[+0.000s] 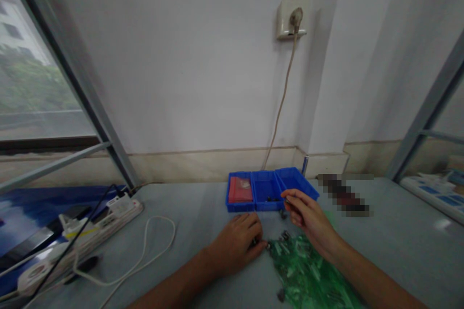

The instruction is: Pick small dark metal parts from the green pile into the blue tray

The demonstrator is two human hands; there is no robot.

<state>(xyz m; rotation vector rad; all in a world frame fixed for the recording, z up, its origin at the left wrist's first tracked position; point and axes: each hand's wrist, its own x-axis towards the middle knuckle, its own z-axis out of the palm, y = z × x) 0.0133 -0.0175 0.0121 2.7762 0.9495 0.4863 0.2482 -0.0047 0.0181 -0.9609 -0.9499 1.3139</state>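
My right hand point(306, 212) is raised at the front of the blue bins, thumb and fingers pinched on a small dark metal part point(287, 200), too small to name. On the table to the left, my left hand point(239, 241) rests with curled fingers; something small and dark shows between thumb and fingers, mostly hidden. Between and below the hands lies a green plastic bag point(308, 270) with many small shiny metal pieces. Loose metal parts point(285, 235) sit at its upper edge. The middle blue bin point(266, 183) contains a few small dark pieces; the left one holds a red packet point(240, 189).
A power strip point(105, 222) with plugs and a white cable point(174, 227) lie at the left. Behind the bins, a cord hangs from a wall socket point(294, 18). A blurred-out dark object point(344, 195) is right of the bins. Metal frame posts point(416, 125) flank the table.
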